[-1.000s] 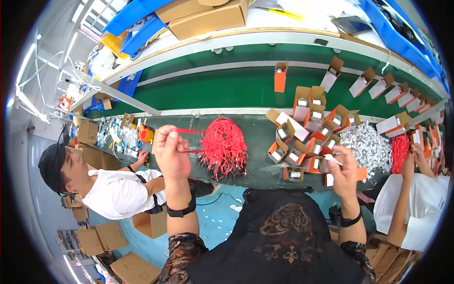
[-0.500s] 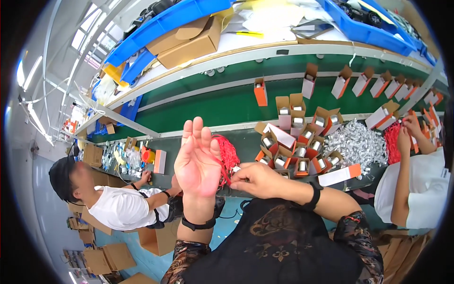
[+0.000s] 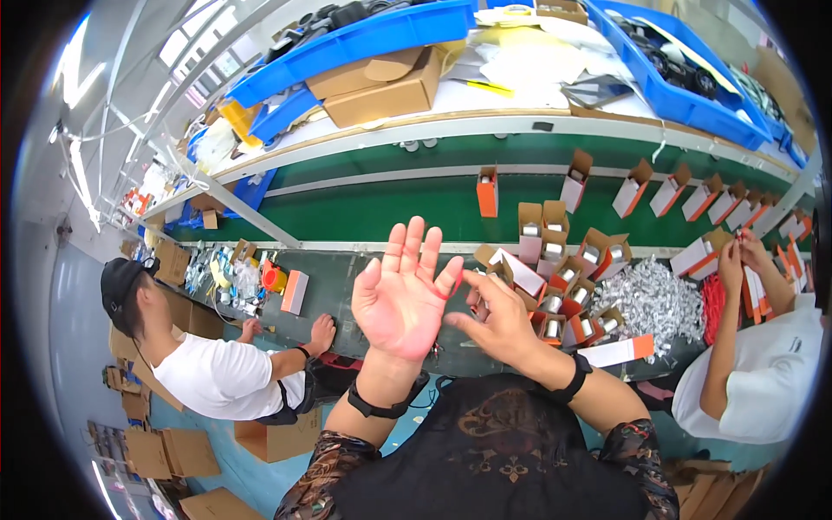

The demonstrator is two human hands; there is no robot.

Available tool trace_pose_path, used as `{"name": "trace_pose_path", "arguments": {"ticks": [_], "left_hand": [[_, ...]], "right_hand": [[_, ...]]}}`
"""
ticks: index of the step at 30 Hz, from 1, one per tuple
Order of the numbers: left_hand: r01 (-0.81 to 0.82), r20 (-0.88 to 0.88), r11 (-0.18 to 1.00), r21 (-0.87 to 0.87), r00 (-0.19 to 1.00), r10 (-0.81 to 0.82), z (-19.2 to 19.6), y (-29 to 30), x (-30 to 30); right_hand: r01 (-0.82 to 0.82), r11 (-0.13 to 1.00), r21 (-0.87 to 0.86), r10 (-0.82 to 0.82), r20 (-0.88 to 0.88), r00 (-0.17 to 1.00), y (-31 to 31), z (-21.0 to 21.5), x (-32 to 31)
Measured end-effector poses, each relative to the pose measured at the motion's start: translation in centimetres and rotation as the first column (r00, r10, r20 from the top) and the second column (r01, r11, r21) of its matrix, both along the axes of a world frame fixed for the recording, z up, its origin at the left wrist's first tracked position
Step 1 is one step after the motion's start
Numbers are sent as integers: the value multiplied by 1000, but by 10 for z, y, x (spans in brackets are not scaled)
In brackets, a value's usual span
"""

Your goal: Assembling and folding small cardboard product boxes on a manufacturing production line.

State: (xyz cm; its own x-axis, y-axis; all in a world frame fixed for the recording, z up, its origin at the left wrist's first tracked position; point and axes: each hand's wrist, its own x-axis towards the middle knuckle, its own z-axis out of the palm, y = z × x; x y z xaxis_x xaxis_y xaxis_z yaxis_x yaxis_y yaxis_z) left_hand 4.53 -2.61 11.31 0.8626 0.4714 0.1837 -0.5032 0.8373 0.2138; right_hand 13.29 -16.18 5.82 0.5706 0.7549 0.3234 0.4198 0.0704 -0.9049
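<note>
My left hand (image 3: 400, 299) is held palm up above the bench, its fingers spread. A thin red cord (image 3: 451, 286) crosses its little finger. Just right of that finger is my right hand (image 3: 505, 322), thumb and forefinger apart and facing the cord. Nothing can be made out between those two fingers. Beyond my right hand stand open orange and white boxes (image 3: 555, 253) with silvery pieces inside. Whatever lies on the bench behind my palms is hidden.
Right of the boxes lies a heap of small silvery parts (image 3: 656, 299), then a red cord bundle (image 3: 713, 305) by a co-worker's hands. Another co-worker (image 3: 208, 364) leans at the left. A green belt (image 3: 364, 195) runs behind, below a shelf with blue trays (image 3: 364, 48).
My right hand has opened from a pinch and shifted slightly right. Both hands now sit farther right in view. The red bundle behind my left hand no longer shows. The left co-worker's hand has come into sight.
</note>
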Motion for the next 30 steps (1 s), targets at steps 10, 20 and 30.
{"name": "trace_pose_path", "arguments": {"ticks": [10, 20, 30], "left_hand": [[-132, 91, 986, -98, 986, 141, 4, 18, -5], [-312, -81, 943, -116, 949, 304, -19, 37, -18], [126, -564, 666, 735, 659, 498, -111, 15, -61]], "right_hand": [[-46, 998, 47, 40, 122, 992, 38, 8, 11], [-467, 877, -118, 379, -429, 820, 33, 20, 5], [-387, 919, -77, 364, -210, 907, 27, 81, 11]]}}
